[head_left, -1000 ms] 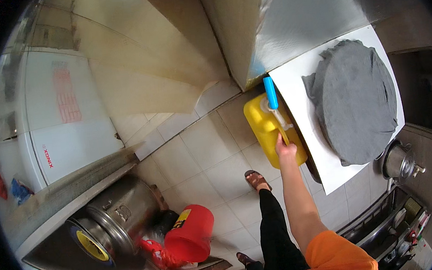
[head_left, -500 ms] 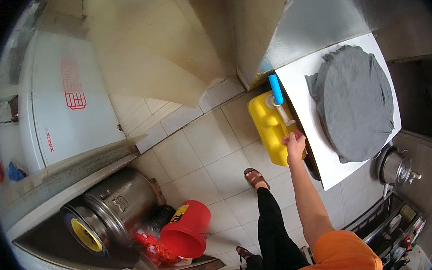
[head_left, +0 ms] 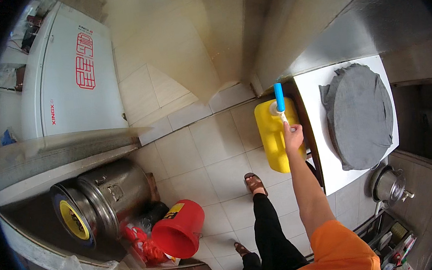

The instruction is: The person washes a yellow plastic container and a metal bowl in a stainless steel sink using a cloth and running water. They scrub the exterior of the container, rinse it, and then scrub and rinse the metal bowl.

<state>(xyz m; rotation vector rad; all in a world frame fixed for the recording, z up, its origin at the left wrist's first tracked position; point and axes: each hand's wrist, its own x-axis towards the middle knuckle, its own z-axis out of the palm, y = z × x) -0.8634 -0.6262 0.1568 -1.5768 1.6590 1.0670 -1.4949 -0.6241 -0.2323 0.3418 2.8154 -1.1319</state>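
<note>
Canister (head_left: 272, 148), yellow, boxy, with blue-and-white top fitting (head_left: 279, 98)

Yellow jug (head_left: 269, 148) beside white board (head_left: 326, 169); blue-topped pump (head_left: 279, 98) fitted

Bench (head_left: 319, 126) is on my right: flat white top, dark brown side along its left edge. Directly on it: wrinkled grey cloth (head_left: 361, 117) over a big round shape, margins ragged. White shows as a wide band left of it, thin strip on the right. Floor (head_left: 224, 170) under me: pale square tiles, thin joints. My brown sandals (head_left: 254, 183) are on it, one ahead of the other. Yellow jug (head_left: 270, 143) is upright over the tiles, just left of the bench; can't tell whether its base touches down.
</note>
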